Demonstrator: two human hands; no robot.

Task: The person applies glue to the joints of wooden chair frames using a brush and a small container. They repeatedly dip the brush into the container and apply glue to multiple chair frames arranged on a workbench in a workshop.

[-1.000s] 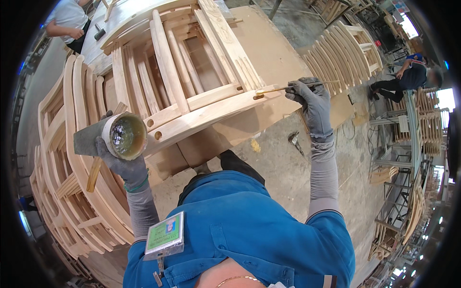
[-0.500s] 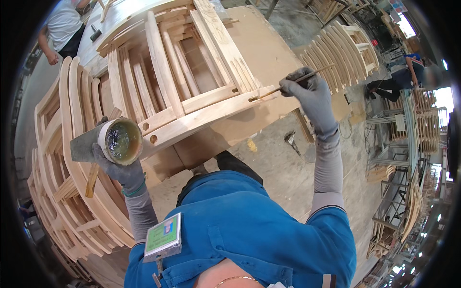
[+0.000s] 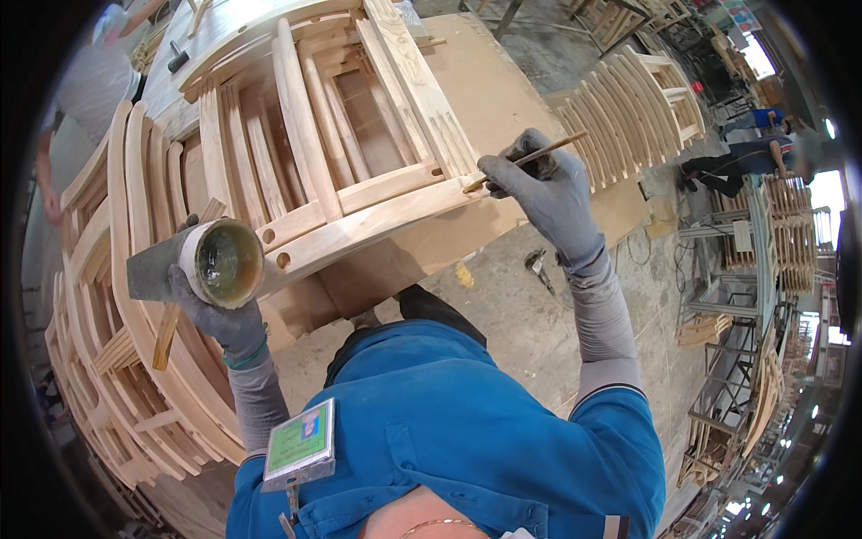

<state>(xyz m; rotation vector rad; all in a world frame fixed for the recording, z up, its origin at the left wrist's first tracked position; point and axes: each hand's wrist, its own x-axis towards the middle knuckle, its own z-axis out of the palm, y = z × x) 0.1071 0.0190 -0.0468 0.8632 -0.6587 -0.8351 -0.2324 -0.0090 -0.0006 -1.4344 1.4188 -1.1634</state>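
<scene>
My left hand [image 3: 222,325], in a grey glove, is closed round a round cup [image 3: 190,260] of yellowish, translucent liquid. A flat grey piece [image 3: 153,272] sticks out to the left behind the cup, and a wooden strip [image 3: 165,338] shows below it; how they are held is hidden. My right hand [image 3: 549,193], gloved too, pinches a thin wooden stick [image 3: 564,142]. The stick's tip is at a slot near the right end of the front rail of a pale wooden chair-like frame [image 3: 377,216]. Two round holes show at the rail's left end, beside the cup.
More curved wooden frames [image 3: 135,359] stand stacked at the left, and another row [image 3: 620,112] at the far right. A brown board [image 3: 503,81] lies under the frame. A dark-headed mallet [image 3: 178,57] rests on the white tabletop. A clamp-like tool [image 3: 539,269] lies on the floor. Other people are nearby.
My right hand has moved left and slightly down, bringing the stick closer over the slot. My left hand keeps the cup nearly still. The person at upper left has shifted left.
</scene>
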